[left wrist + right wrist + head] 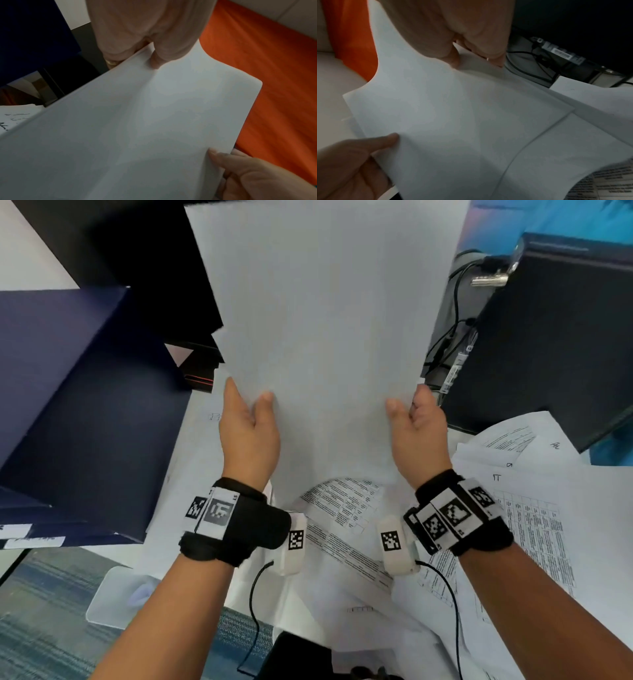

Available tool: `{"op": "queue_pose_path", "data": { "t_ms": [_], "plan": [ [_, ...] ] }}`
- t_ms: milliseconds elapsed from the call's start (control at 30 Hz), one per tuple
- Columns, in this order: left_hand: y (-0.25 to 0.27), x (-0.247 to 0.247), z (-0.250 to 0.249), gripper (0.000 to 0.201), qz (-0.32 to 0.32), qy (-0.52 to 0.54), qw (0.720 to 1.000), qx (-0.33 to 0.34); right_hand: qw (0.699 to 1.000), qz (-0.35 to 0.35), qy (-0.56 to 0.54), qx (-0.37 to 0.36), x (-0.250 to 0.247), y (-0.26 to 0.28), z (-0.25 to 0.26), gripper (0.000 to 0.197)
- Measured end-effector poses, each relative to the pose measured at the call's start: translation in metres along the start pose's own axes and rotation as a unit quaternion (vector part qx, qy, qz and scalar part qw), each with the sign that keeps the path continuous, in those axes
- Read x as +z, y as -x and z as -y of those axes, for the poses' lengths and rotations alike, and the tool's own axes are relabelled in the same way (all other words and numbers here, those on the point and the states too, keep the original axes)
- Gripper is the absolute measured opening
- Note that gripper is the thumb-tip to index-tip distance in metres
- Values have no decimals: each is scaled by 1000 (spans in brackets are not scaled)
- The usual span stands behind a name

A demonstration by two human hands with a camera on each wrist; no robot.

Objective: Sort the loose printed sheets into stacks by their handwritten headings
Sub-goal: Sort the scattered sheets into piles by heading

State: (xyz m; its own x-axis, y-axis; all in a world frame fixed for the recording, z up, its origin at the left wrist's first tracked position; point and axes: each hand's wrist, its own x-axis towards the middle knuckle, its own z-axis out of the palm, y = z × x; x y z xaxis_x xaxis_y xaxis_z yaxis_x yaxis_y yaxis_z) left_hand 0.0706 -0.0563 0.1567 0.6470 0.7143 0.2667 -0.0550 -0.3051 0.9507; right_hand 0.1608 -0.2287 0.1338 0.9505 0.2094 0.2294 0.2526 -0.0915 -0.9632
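Printed sheets [534, 529] lie scattered across the white table [164, 484], too overlapped to count. Above them, two hands, left hand [248, 436] and right hand [419, 436], pinch one blank-backed sheet [318, 337] upright by its side edges.

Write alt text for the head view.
Both hands, left hand and right hand, hold up a blank-looking white paper sheet by its lower edges, thumbs in front, above loose printed sheets scattered on the desk between dark blue boxes and a black computer case.
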Motion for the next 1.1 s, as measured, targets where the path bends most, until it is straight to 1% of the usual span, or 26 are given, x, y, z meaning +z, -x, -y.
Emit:
{"op": "queue_pose_path", "data": {
  "t_ms": [67,133,200,267,400,433,500,567,633,700,767,867,900,933,1000,1033,1067,1100],
  "plan": [
    [-2,1,-5,43,-5,5,1000,18,1000,-9,-12,-15,4,0,8,20],
    [-3,4,-1,34,0,24,1000,10,1000,-1,-16,12,8,-1,5,29],
    [-2,6,9,31,4,28,999,-21,999,1,-22,49,10,-2,-4,38],
    [-2,8,21,38,13,32,997,-62,997,-2,-35,70,10,-5,-10,42],
    [0,12,42,68,47,48,987,-146,993,10,-42,113,9,-12,-21,38],
    [0,13,48,69,50,48,984,-163,991,16,-30,126,10,-14,-24,37],
    [1,13,58,55,55,62,978,-190,988,28,0,151,10,-15,-30,33],
    [2,16,63,39,79,71,970,-219,985,38,23,169,12,-15,-37,32],
    [5,19,64,33,115,64,964,-230,983,48,51,169,15,-14,-41,35],
    [4,20,62,31,129,56,966,-219,984,42,67,158,18,-16,-41,34],
    [1,13,64,28,123,56,969,-209,985,31,79,150,20,-19,-39,33],
    [-8,-14,78,22,93,-22,974,-207,984,35,87,152,30,-22,-35,32],
    [-9,-26,85,24,75,-45,973,-214,981,52,96,162,37,-21,-36,33],
    [-8,-38,91,31,58,-59,971,-224,975,76,108,176,46,-16,-38,37],
    [0,-57,98,54,35,-79,968,-236,959,126,132,216,62,-1,-47,44],
    [3,-68,104,62,36,-106,965,-237,950,148,133,243,72,7,-51,46],
    [5,-78,109,64,50,-144,960,-236,941,165,122,270,83,16,-56,47],
    [6,-90,117,61,75,-189,950,-239,933,175,106,296,95,24,-62,47]
  ]
}}
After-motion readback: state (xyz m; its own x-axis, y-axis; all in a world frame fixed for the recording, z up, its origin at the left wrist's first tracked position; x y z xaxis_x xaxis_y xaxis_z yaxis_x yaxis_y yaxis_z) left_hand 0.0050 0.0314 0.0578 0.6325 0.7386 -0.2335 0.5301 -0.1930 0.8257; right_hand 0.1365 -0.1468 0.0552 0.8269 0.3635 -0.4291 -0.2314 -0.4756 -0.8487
